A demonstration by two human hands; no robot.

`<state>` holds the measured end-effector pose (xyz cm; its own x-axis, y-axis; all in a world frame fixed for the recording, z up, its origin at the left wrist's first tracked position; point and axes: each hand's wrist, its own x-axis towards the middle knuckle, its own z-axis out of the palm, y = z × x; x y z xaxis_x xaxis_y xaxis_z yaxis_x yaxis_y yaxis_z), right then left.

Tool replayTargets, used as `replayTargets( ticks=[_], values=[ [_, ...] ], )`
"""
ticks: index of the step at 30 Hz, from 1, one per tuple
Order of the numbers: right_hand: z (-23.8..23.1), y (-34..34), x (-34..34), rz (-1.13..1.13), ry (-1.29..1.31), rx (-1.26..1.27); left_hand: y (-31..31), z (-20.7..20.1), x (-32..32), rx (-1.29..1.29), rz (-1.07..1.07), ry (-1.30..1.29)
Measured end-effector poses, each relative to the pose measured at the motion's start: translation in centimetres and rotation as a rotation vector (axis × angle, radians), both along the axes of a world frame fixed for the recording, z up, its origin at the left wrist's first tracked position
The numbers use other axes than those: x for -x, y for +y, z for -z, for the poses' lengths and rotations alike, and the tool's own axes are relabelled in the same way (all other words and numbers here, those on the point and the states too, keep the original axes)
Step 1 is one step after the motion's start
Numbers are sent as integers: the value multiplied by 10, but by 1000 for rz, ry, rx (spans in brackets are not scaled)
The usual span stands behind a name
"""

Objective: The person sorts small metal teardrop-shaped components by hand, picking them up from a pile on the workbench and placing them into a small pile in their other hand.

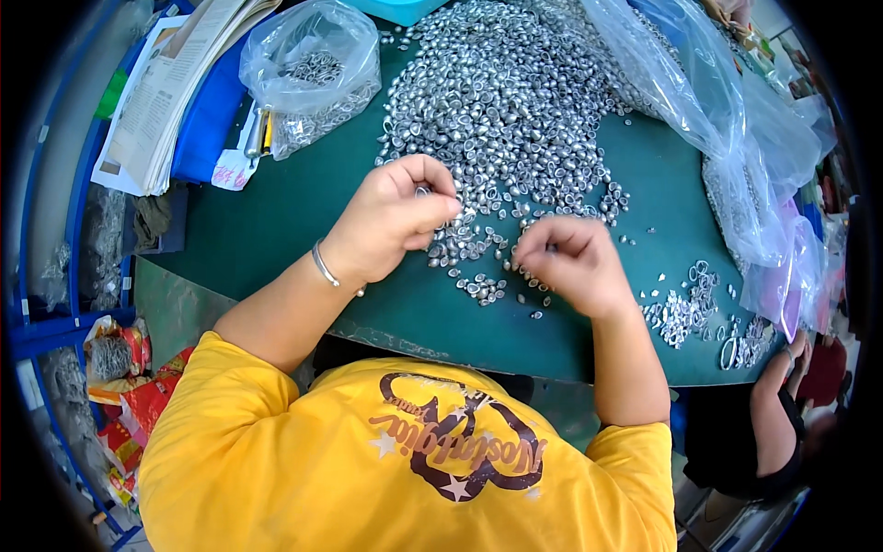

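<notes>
A large heap of small silver metal pieces [497, 92], rounded and cup-like, spreads over the green table [276, 230]. My left hand [400, 216] is held over the near left side of the heap, thumb and index finger pressed together. What sits in that pinch, if anything, is too small to name. To its right, my right hand [575, 262] has curled fingers with the thumb close to the index finger, low over the heap's near edge. Its fingertips are slightly blurred, and anything in them is hidden. Between the hands lie loose silver pieces [481, 288].
A clear bag of metal rings [313, 78] stands at the far left, beside papers [175, 92] and pens [260, 133]. Large clear plastic bags [736, 156] line the right side. Flat silver parts [676, 317] lie at the near right. Another person's arm [771, 414] is beyond.
</notes>
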<state>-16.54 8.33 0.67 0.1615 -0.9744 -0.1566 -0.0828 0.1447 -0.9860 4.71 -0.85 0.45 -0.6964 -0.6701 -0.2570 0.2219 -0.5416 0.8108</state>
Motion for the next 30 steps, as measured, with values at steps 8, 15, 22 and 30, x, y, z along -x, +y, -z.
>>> replayTargets(
  ticks=[8, 15, 22, 30],
  values=[
    [-9, 9, -28, -261, 746, 460, 16, 9, 6, 1324, 135, -537],
    [-2, 7, -24, -243, 747, 488, 19, 11, 9, 1198, 124, -479],
    [-2, 6, -33, -181, 786, 539, 5, 11, 6, -56, 171, 25],
    [0, -3, -21, 149, -494, -266, 3, 8, 5, -332, 116, 116]
  ],
)
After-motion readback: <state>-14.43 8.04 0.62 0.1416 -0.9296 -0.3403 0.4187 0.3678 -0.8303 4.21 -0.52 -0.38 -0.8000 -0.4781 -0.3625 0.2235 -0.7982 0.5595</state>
